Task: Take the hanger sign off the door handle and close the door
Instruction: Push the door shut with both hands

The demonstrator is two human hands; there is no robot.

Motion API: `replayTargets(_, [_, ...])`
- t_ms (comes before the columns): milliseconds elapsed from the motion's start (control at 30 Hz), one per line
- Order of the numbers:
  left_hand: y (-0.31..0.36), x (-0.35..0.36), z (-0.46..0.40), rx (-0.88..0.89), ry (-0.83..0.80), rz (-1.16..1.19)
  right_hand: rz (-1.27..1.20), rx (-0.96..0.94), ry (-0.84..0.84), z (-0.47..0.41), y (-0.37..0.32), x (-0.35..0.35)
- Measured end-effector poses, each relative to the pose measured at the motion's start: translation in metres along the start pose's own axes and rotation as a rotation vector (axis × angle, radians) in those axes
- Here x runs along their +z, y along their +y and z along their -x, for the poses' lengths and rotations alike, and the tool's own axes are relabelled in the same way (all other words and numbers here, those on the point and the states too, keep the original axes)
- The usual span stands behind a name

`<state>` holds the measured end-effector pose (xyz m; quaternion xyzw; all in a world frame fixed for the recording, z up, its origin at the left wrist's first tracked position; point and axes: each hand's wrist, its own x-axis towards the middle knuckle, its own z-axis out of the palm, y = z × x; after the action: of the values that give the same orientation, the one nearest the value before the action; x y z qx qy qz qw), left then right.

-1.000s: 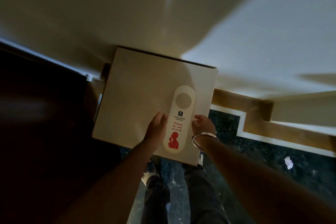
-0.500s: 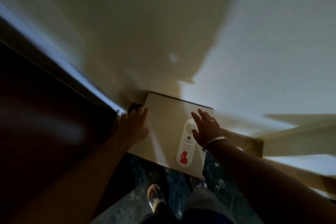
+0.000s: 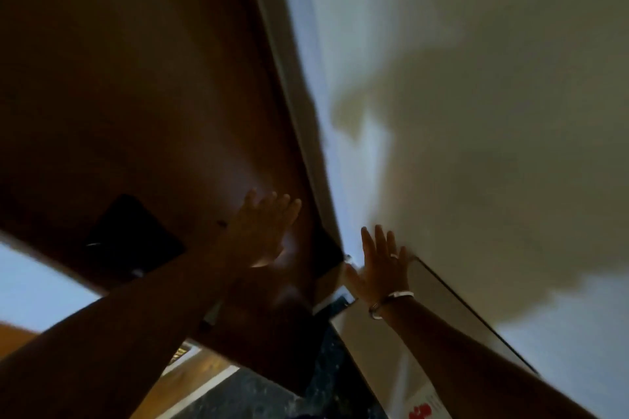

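Left hand [image 3: 262, 231]: grip released, fingers spread, palm toward the dark brown door [image 3: 136, 95]; contact not certain through motion blur. Right hand [image 3: 381, 265]: grip released too, fingers splayed, grasping nothing, raised before the pale wall [image 3: 493, 78] just right of the door edge; metal bangle [image 3: 391, 301] on the wrist. Below the right forearm sits a pale box [image 3: 374, 350] against the wall. Hanger sign [image 3: 427, 410] lies on the box top at the frame's lower edge, only its red print showing. Dark floor [image 3: 258, 395] below.
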<state>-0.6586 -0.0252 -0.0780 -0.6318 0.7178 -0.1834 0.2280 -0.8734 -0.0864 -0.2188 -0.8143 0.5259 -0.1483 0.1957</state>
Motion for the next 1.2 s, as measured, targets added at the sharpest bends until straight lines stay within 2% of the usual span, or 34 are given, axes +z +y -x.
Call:
replayTargets(133, [-0.027,-0.031,0.027,-0.072,-0.176,-0.123,-0.096,-0.158,-0.001,-0.025,-0.06,-0.002])
replayTargets(267, [-0.052,-0.056,0.055,-0.19,-0.193,-0.211,-0.205,-0.242,0.025,-0.033,-0.123,-0.005])
replayTargets(433, [-0.096,-0.063,0.095,-0.309,-0.303,-0.335,-0.367,-0.33,-0.063,-0.036,-0.198,0.007])
replayTargets(633, [-0.11,-0.052,0.105,-0.303,-0.177,-0.247,-0.685,-0.188,-0.117,-0.033,-0.252,0.034])
replayTargets(767, [-0.116,-0.038,0.112,-0.274,-0.07,-0.198,-0.842,-0.129,-0.005,-0.031,-0.263,0.045])
replayTargets(1200, [-0.171,0.01,0.146,-0.224,0.116,-0.258,-0.79,-0.215,0.145,-0.034,-0.326,0.084])
